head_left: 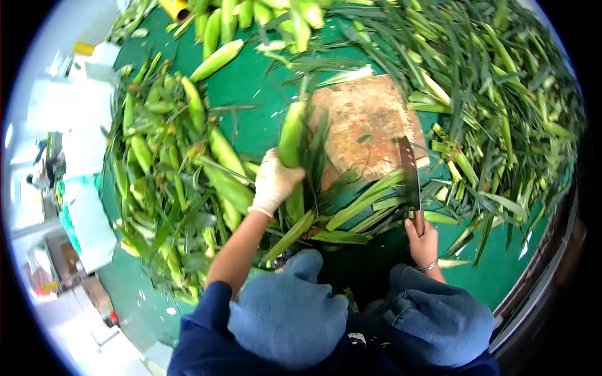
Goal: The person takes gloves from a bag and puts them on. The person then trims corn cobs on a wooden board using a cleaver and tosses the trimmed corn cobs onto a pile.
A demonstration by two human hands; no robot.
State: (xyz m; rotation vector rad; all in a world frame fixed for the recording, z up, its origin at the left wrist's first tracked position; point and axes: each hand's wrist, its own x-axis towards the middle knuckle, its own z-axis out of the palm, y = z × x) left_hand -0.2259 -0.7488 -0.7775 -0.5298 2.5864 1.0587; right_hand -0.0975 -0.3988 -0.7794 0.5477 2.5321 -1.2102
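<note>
My left hand (276,183), in a white glove, is wrapped round an ear of corn (292,135) still in its green husk. The ear points away from me, just left of a worn wooden chopping board (360,119). Bare of any glove, my right hand (422,241) grips the handle of a knife (411,178). Its long dark blade points forward over the board's right edge, apart from the corn. Cut husk leaves (364,210) lie between the board and my knees.
A heap of unhusked corn (179,147) lies on the green floor (232,88) at my left. More ears (219,59) lie at the back. Stalks and leaves (495,94) are piled along the right. White boxes (88,213) stand at the far left.
</note>
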